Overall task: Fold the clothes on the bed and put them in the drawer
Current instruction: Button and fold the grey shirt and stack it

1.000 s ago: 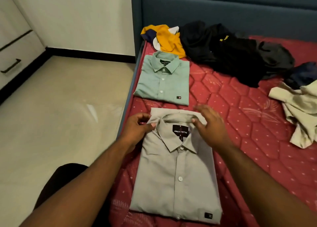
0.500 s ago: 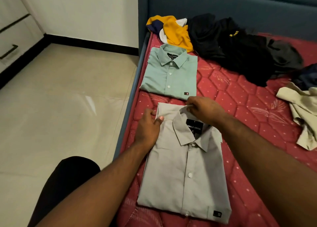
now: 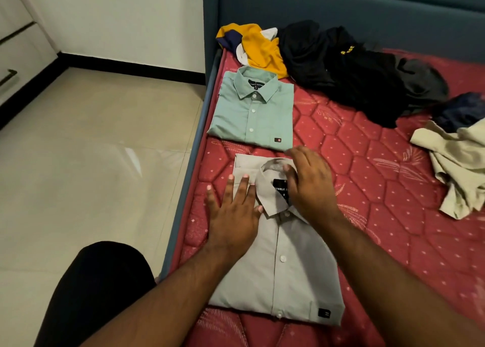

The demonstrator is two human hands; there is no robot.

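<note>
Grey shirt collar label reads "JUNGLE C…".

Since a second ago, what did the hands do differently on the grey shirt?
Both hands let go of the collar. The left hand, which pinched the collar's left edge, now lies flat with straight fingers on the grey shirt. The right hand, which pinched the top of the collar, now presses open over the collar and label. The grey shirt, the folded green shirt and the unfolded clothes pile kept their places.
</note>
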